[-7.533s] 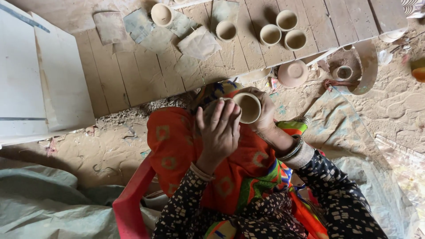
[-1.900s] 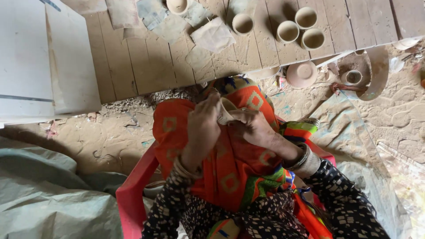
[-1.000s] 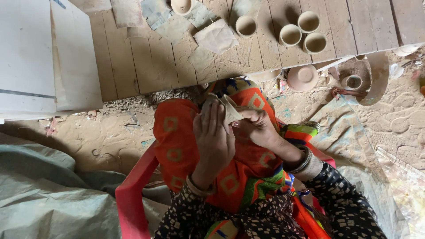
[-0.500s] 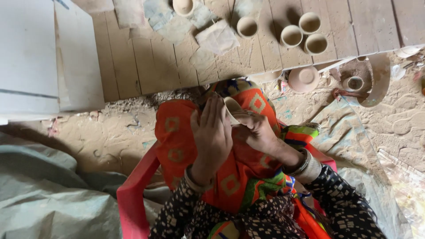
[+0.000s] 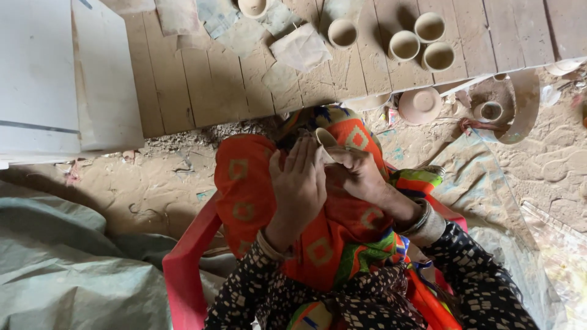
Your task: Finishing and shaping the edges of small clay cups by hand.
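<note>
Near the middle of the frame, both hands close around a small unfired clay cup (image 5: 324, 139) held above an orange patterned cloth (image 5: 257, 189) draped over the lap. The left hand (image 5: 299, 183) lies flat against the cup's near side, fingers together and pointing up the frame, hiding most of the cup so that only part of the pale rim shows. The right hand (image 5: 358, 174) wraps the cup from the right, its fingers curled on the wall. Along the top of the frame a wooden plank platform (image 5: 183, 79) carries more clay cups (image 5: 422, 43) and scraps of grey paper (image 5: 299, 49). A white board (image 5: 55, 73) fills the upper left. At lower left a red plastic chair (image 5: 183, 269) shows beside a grey-green tarpaulin (image 5: 61, 269).
</note>
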